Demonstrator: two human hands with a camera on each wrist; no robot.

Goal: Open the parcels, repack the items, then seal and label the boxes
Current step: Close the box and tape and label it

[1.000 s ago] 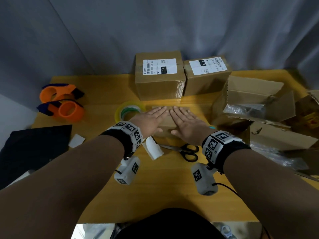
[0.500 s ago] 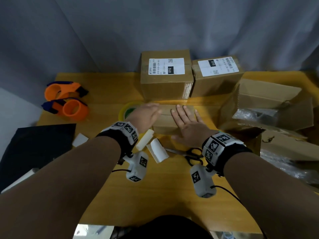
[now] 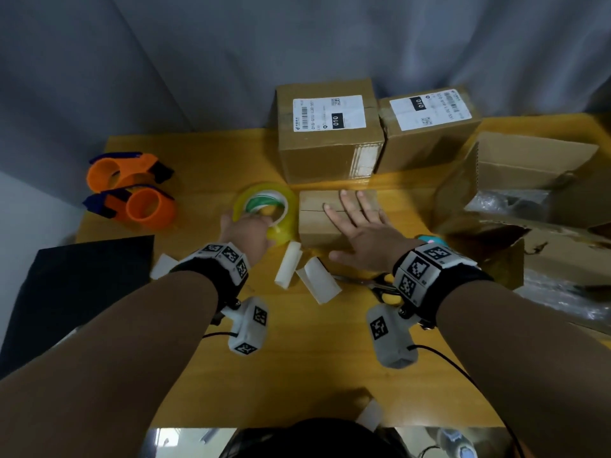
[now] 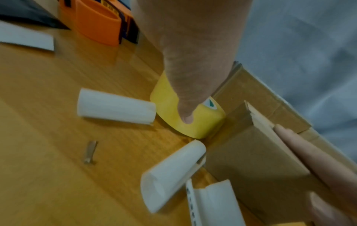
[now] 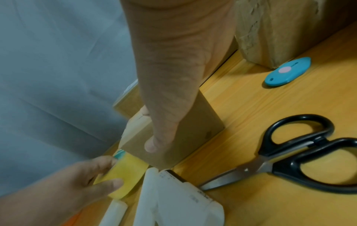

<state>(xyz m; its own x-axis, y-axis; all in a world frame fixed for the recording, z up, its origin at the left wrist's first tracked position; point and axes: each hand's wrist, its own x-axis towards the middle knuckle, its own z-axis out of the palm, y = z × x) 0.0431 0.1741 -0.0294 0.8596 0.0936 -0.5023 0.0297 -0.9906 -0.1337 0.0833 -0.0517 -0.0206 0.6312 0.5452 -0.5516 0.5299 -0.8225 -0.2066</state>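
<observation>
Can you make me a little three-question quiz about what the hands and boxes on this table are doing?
1. True or false: the right hand lies flat on the small box.
2. What does the left hand grip? A) scissors B) tape roll C) orange dispenser
3. How many boxes at the back of the table have white labels?

Key:
1. True; its fingers are spread across the closed flaps.
2. B; thumb and fingers pinch the yellow roll beside the small box, while the scissors lie untouched.
3. Two: the left labelled box and the right labelled box.
</observation>
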